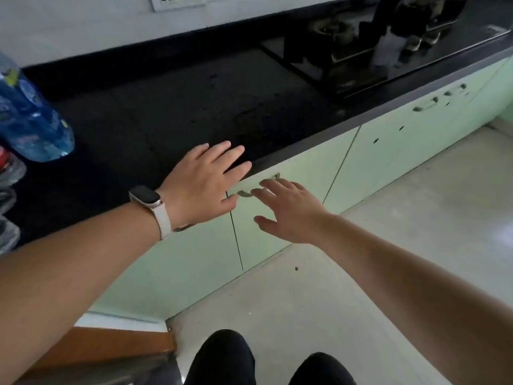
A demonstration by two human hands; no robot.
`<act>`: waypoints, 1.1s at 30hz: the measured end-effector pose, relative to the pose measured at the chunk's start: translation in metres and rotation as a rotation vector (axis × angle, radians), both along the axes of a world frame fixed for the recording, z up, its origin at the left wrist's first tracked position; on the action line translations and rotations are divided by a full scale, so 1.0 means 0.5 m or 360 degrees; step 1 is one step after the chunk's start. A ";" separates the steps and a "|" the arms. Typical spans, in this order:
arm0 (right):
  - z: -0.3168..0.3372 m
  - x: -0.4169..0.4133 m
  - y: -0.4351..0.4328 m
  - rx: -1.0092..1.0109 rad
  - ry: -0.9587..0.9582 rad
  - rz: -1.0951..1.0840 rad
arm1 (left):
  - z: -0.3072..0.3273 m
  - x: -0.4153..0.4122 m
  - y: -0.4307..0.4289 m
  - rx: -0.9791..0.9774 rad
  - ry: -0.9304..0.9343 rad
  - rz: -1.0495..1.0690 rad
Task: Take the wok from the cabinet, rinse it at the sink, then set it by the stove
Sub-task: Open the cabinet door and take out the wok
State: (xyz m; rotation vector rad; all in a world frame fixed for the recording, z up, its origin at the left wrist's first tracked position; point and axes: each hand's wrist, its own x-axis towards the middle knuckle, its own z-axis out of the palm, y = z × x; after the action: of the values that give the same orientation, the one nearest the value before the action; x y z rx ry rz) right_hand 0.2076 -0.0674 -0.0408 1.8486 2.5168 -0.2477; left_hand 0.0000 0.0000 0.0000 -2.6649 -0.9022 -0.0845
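Observation:
Pale green cabinet doors [277,220] run under a black countertop [155,112], all shut. My right hand [288,212] is spread open in front of one door, its fingertips at the door's curved handle [258,187]. My left hand [202,184], with a watch on the wrist, hovers open over the counter's front edge, just left of that handle. The gas stove [361,54] sits on the counter at the far right. No wok and no sink are in view.
A large blue water bottle [30,115] and other bottles stand at the counter's left end. A further cabinet handle [426,105] is under the stove. Light floor tiles [388,245] lie to the right; my legs show at the bottom.

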 end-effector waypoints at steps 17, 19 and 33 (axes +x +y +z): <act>-0.161 -0.016 0.035 0.0584 0.0080 -0.0008 | -0.101 -0.009 -0.001 0.0382 -0.0035 0.0034; -0.161 -0.012 0.026 0.0561 0.0087 -0.0013 | -0.100 -0.009 -0.003 0.0344 -0.0036 0.0029; -0.176 0.050 -0.051 0.0633 0.0230 0.0006 | -0.118 0.014 -0.023 0.0432 -0.0036 -0.0225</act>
State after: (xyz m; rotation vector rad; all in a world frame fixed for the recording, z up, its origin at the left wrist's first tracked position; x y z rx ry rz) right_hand 0.2324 -0.0928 -0.1289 2.0168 2.8358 0.1378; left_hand 0.0068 -0.0115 -0.0588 -2.4734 -0.6555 -0.2520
